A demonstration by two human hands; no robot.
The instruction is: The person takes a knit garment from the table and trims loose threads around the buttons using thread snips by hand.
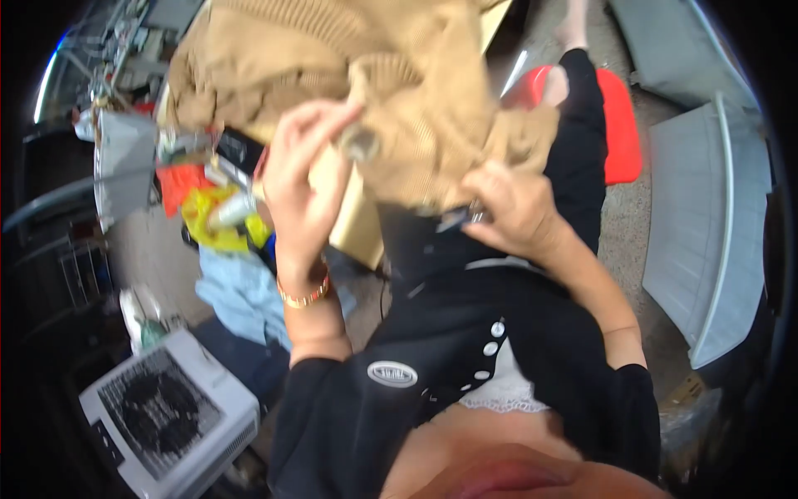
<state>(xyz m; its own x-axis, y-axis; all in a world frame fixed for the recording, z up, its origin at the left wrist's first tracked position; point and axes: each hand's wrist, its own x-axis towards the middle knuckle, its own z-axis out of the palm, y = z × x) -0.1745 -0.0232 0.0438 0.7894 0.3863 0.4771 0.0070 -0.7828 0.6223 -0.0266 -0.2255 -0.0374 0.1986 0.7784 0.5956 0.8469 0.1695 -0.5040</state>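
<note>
- Left hand: at tan knit garment; blurred, cannot tell whether fingers pinch it.
- Right hand: fingers curled round small metal tool.

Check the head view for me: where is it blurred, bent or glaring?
Head view: the left hand looks slightly smeared, and the small tool in the right hand is too blurred to identify; head view again: the grey bin bends toward the rim, the corners go black, and a bright strip glares at far left.
</note>
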